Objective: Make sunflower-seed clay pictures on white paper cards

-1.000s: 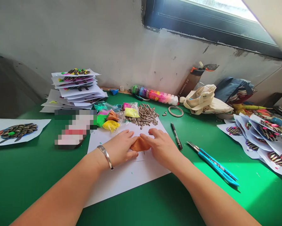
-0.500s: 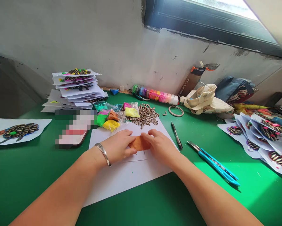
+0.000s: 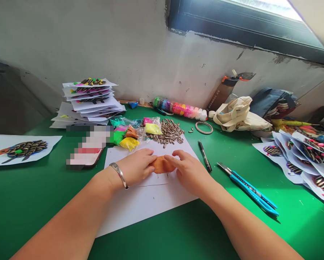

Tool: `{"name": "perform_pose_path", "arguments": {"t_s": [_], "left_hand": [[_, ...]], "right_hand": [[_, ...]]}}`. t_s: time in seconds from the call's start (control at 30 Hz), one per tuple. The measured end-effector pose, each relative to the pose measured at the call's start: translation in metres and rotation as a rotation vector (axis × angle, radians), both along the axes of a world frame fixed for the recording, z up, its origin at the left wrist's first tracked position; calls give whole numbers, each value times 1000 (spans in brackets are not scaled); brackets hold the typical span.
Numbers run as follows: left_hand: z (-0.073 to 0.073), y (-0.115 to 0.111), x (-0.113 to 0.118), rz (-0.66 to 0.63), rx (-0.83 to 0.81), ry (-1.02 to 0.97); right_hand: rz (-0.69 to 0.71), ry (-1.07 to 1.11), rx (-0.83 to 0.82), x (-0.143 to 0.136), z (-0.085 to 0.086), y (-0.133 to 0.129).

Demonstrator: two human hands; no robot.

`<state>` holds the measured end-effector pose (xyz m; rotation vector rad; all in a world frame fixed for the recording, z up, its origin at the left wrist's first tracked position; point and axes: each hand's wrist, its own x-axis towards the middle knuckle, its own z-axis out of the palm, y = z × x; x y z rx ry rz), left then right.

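A flattened oval of orange modelling clay (image 3: 163,165) lies on a small white sheet (image 3: 162,180), with short drawn lines showing just below it. My left hand (image 3: 139,164), with a silver bangle at the wrist, has its thumb and fingers closed about the clay's left end. At the right end, my right hand (image 3: 190,169) rests its index fingertip on the clay's upper edge, its fingers slightly apart. The right thumb is mostly hidden. Beneath lies a larger white sheet (image 3: 124,216). Behind the hands are bags of coloured clay (image 3: 129,143) and a pile of striped sunflower seeds (image 3: 167,131).
Right of the paper lie a black pen (image 3: 204,156) and a blue utility knife (image 3: 250,189), blade out. A phone (image 3: 90,151), partly pixelated, and a finished seed picture (image 3: 26,150) are at left. Stacked pictures (image 3: 88,104), a tape roll (image 3: 204,127) and a bottle (image 3: 221,92) stand farther back.
The view has shifted slightly. My right fingers have lifted and spread a little, baring more of the clay's right end. My left hand stays at the left end.
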<state>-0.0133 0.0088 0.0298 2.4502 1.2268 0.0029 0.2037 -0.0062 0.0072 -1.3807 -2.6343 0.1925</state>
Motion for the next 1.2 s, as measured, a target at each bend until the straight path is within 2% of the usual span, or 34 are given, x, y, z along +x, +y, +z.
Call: {"name": "perform_pose_path", "arguments": {"t_s": [0.23, 0.4, 0.57, 0.7, 0.83, 0.93, 1.1, 1.2], "left_hand": [[1, -1, 0, 4, 6, -33], [0, -3, 3, 38, 7, -43], [-4, -4, 7, 28, 55, -38], [-7, -3, 7, 37, 55, -43], [-8, -3, 6, 41, 66, -42], [-8, -2, 6, 42, 72, -40], [-7, -1, 7, 36, 98, -27], [-6, 0, 8, 44, 112, -13]], "right_hand": [[175, -10, -12, 9, 7, -16], [186, 3, -31, 11, 6, -16], [227, -95, -26, 8, 4, -17], [216, -43, -60, 9, 7, -16], [125, 80, -93, 9, 9, -12], [69, 119, -62, 5, 7, -10], [103, 193, 13, -1, 0, -9], [76, 206, 21, 0, -1, -7]]}}
